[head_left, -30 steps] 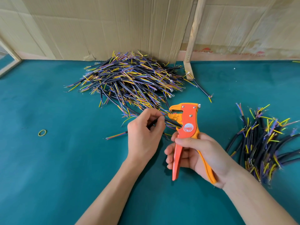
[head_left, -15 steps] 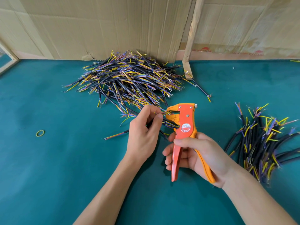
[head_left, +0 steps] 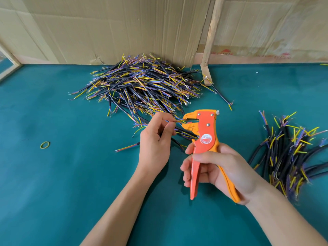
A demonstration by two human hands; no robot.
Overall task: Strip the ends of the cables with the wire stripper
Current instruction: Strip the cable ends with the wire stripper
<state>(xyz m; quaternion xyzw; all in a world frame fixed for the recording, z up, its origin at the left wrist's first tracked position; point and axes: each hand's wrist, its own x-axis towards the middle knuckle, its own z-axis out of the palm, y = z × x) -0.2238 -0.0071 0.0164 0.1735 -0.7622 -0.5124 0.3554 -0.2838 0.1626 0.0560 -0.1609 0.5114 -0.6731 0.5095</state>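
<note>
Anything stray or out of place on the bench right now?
Only small things. A yellow rubber band lies alone on the green mat, far left of the big cable pile. One cable has strayed from that pile, past the foot of the wooden post. The wire stripper looks normal.

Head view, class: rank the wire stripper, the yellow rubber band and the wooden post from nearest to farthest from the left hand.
1. Wire stripper: just right of the left hand, its head at the wire tips that hand pinches.
2. Yellow rubber band: off to the left, lying alone on the green mat.
3. Wooden post: far back right, against the cardboard.
</note>
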